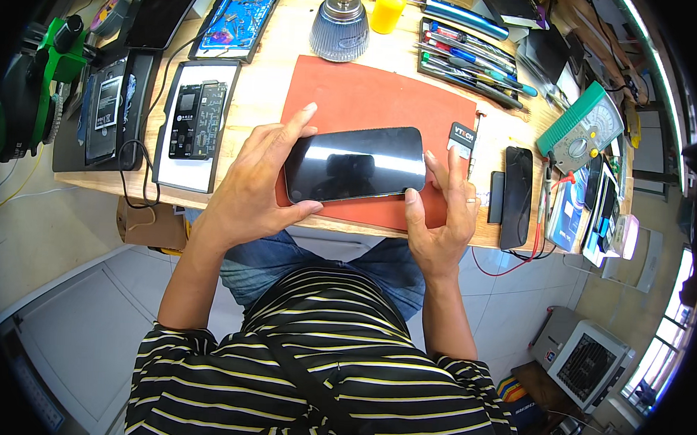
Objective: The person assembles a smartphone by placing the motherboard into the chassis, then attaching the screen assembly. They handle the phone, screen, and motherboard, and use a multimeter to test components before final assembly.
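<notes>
Black phone point(356, 164), screen up, held just above a red mat point(369, 94) on the wooden worktop point(269, 82). Left hand point(253, 184) clamped on its left end, thumb under, fingers over. Right hand point(442, 214) pinches the right end, thumb at the lower corner. Best gripped by the edges, level. Screwdriver tray point(468, 63) and green meter point(582, 127) beyond.

Phone over mat, between both hands
Phone point(356, 164) above mat point(377, 102); tester board point(195, 121) left, screwdrivers point(468, 61) far right, multimeter point(582, 128) right.
</notes>
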`<state>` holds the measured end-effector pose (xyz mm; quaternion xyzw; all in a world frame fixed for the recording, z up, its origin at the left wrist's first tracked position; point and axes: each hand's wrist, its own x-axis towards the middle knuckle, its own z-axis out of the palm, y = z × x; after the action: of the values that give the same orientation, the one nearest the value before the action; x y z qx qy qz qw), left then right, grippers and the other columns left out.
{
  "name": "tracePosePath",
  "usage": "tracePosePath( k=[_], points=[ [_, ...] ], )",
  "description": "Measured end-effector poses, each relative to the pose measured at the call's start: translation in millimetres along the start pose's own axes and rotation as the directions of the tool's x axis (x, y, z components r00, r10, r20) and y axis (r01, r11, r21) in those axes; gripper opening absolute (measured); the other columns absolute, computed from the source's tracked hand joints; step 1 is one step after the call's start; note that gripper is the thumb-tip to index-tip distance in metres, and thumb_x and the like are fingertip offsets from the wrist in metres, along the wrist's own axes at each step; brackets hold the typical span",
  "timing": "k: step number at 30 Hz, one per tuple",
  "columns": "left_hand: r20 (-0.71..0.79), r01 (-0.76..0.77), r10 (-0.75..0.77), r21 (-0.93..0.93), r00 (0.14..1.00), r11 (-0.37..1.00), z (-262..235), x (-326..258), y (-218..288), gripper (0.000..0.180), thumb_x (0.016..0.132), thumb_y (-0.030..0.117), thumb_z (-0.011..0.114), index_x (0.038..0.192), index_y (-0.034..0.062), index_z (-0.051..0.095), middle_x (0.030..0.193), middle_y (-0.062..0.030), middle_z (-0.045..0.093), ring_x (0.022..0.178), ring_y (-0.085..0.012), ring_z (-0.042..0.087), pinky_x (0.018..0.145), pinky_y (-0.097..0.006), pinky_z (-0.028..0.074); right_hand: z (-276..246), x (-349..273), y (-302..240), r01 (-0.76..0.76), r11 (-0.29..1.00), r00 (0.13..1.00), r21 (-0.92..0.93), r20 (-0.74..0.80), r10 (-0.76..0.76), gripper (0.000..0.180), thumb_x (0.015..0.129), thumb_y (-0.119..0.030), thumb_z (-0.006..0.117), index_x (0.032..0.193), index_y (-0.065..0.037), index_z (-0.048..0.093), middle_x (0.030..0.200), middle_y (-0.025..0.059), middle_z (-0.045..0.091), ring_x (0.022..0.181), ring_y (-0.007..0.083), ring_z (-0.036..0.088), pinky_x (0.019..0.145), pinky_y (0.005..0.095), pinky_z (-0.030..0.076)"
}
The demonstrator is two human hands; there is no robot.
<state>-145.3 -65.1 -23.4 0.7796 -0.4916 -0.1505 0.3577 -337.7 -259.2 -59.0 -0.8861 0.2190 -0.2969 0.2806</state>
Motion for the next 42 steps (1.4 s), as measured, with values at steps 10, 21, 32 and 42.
tracePosePath(
  k=[10,21,32,42],
  points=[
    [-0.013,-0.006,0.006,-0.006,1.000,1.000,1,0,-1,0.117,0.062,0.011,0.093,0.162,0.0059,0.031,0.135,-0.0153,0.063,0.131,-0.0338,0.055,0.116,-0.045,0.042,0,0,1,0.037,0.999,0.999,-0.014,-0.009,-0.037,0.076,0.081,-0.011,0.077,0.150,0.005,0.049,0.123,0.0070,0.076,0.091,0.0201,0.057,0.088,0.0343,0.037],
    [-0.027,-0.055,0.054,-0.046,0.998,0.997,-2,4,3,0.113,0.064,0.011,0.089,0.161,0.0060,0.033,0.128,-0.0163,0.065,0.122,-0.0366,0.055,0.108,-0.045,0.045,-3,0,-4,0.015,1.000,1.000,-0.009,-0.012,-0.015,0.076,0.081,-0.013,0.078,0.149,0.004,0.049,0.124,0.0054,0.075,0.095,0.0208,0.058,0.089,0.0363,0.039],
    [0.092,-0.049,0.049,-0.004,0.995,0.999,-18,20,2,0.120,0.061,0.026,0.097,0.161,0.0049,0.034,0.133,-0.0181,0.063,0.125,-0.0361,0.057,0.110,-0.044,0.045,0,-3,-4,-0.063,0.996,0.996,0.062,-0.063,0.067,0.071,0.084,-0.008,0.076,0.148,0.004,0.050,0.123,0.0085,0.075,0.103,0.0224,0.062,0.095,0.0384,0.042],
    [-0.347,0.093,-0.057,0.088,0.936,0.992,-15,126,-39,0.090,0.074,0.024,0.092,0.148,0.0024,0.047,0.140,-0.0202,0.061,0.122,-0.0339,0.064,0.105,-0.040,0.052,2,-8,-2,-0.084,0.993,0.992,0.083,-0.092,0.092,0.065,0.085,-0.008,0.074,0.146,0.001,0.053,0.125,0.0093,0.074,0.107,0.0248,0.061,0.100,0.0402,0.041]
  ],
)
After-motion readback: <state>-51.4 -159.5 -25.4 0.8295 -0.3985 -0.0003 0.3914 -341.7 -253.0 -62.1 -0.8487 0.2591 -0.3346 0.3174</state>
